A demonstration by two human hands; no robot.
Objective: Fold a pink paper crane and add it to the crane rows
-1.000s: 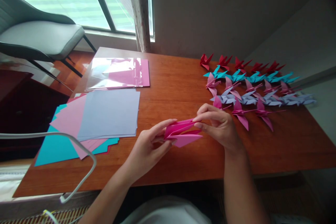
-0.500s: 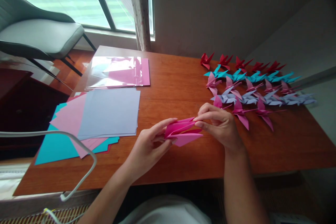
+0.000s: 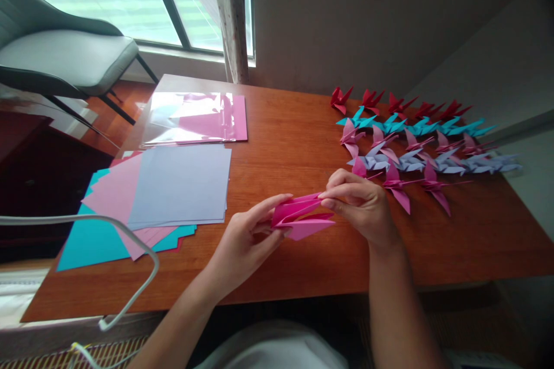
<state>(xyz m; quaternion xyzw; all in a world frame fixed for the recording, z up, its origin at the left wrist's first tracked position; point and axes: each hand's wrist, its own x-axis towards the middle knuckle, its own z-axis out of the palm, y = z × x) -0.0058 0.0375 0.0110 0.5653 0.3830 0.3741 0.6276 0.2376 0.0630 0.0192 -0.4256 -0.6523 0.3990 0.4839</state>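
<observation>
While the left hand [image 3: 242, 245] grips the pink fold [image 3: 300, 218], the right hand [image 3: 361, 204] pinches its tip, near the cranes [image 3: 415, 144].

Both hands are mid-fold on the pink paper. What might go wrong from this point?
1. The right hand pinches the folded pink paper at a thin tip while the left hand grips the other end; a hard pull may tear or miscrease it.
2. The right hand is close to a magenta crane; a stray move could knock the rows of finished cranes out of line.
</observation>
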